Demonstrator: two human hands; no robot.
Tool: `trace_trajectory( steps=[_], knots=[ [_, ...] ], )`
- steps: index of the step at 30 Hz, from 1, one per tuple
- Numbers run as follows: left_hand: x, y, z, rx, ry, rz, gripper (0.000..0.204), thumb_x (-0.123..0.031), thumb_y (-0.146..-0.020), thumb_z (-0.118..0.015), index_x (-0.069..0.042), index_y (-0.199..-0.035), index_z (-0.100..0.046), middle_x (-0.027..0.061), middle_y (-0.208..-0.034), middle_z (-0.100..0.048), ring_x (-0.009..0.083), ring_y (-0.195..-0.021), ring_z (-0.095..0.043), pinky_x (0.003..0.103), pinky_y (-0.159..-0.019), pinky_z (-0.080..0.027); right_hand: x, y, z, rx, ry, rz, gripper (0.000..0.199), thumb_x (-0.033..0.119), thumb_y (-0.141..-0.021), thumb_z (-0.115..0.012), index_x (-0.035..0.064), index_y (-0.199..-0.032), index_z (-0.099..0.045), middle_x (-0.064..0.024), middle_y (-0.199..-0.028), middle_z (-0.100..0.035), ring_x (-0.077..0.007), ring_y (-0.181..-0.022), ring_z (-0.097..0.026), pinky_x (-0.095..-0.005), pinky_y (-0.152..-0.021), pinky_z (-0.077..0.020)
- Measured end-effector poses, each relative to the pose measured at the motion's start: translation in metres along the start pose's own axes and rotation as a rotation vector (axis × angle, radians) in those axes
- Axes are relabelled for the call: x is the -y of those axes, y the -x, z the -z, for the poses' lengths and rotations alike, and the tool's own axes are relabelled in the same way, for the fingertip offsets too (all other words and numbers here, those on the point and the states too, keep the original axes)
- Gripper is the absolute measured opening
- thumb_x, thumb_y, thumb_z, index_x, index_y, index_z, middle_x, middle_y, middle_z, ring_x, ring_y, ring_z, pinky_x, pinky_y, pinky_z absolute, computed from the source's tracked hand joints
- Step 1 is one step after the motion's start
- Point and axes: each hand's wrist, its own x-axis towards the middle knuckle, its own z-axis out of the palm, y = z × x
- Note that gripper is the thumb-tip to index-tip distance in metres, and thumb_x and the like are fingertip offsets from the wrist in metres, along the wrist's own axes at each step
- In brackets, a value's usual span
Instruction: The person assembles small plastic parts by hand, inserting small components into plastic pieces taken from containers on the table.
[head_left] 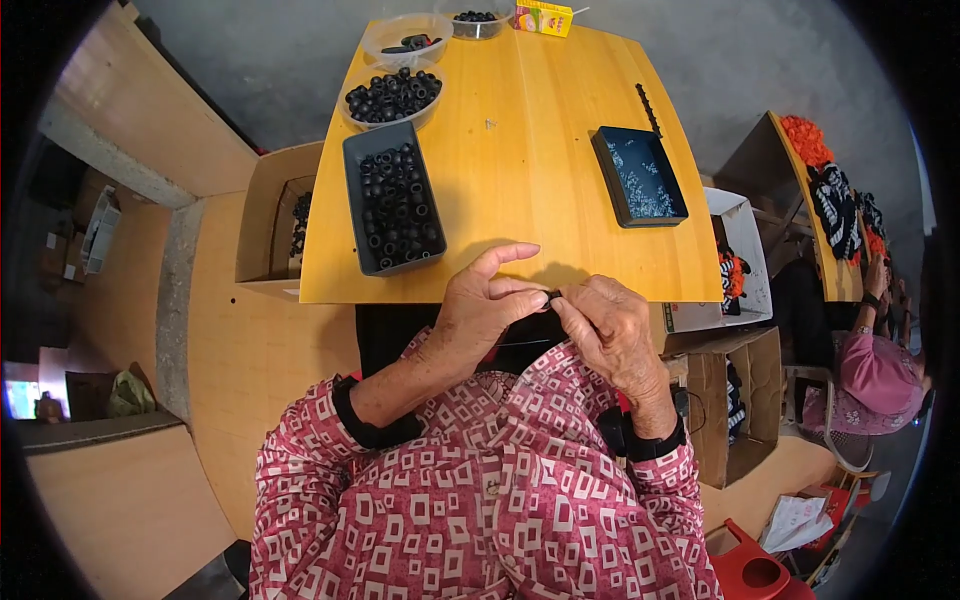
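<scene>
Just over the table's front edge, my left hand (487, 308) and my right hand (612, 335) meet fingertip to fingertip. Between them is a small black piece (547, 300), mostly covered by the fingers. My left thumb presses against it while the left forefinger stretches out above. The right thumb and curled fingers pinch its other side. Beyond my left hand lies a dark rectangular tray (405, 265) full of small black hollow rounded pieces (392, 195). Farther off to the right sits a dark blue tray (609, 182) with tiny clear bits scattered inside.
A bowl of black pieces (393, 97), two more clear bowls and a yellow drink carton (543, 17) stand along the far left and back. A black ridged strip (648, 108) lies by the blue tray. Boxes flank the yellow table (520, 180); another person (880, 375) sits far right.
</scene>
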Motion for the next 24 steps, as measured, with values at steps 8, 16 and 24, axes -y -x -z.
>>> trace_trajectory(
  steps=[8,16,24],
  knots=[
    [-0.001,-0.001,0.001,-0.026,0.047,0.038,0.051,-0.004,-0.090,-0.068,-0.001,-0.137,-0.048,0.0128,-0.104,-0.070,0.0122,-0.096,-0.064,0.023,-0.086,-0.051,0.006,-0.002,-0.010,-0.083,0.158,0.097,0.019,0.008,-0.080,-0.077,-0.0019,-0.092,-0.066,-0.0118,-0.076,-0.062,-0.0279,-0.070,-0.063,-0.0376,-0.067,-0.0522],
    [-0.003,-0.001,0.004,0.005,0.068,0.064,0.057,-0.009,-0.091,-0.068,-0.002,-0.141,-0.043,0.0116,-0.104,-0.071,0.0116,-0.096,-0.064,0.025,-0.087,-0.050,0.001,-0.001,-0.013,-0.128,0.047,0.046,0.029,0.011,-0.077,-0.081,-0.0029,-0.099,-0.067,-0.0116,-0.077,-0.065,-0.0266,-0.072,-0.066,-0.0357,-0.067,-0.0539],
    [0.001,-0.002,0.001,-0.015,0.058,0.049,0.054,-0.004,-0.090,-0.067,0.000,-0.139,-0.045,0.0148,-0.104,-0.070,0.0146,-0.096,-0.066,0.025,-0.088,-0.052,-0.003,0.002,-0.012,-0.074,-0.244,-0.180,0.015,0.002,-0.086,-0.070,-0.0054,-0.099,-0.071,-0.0147,-0.076,-0.066,-0.0257,-0.066,-0.065,-0.0332,-0.061,-0.0519]
  ],
)
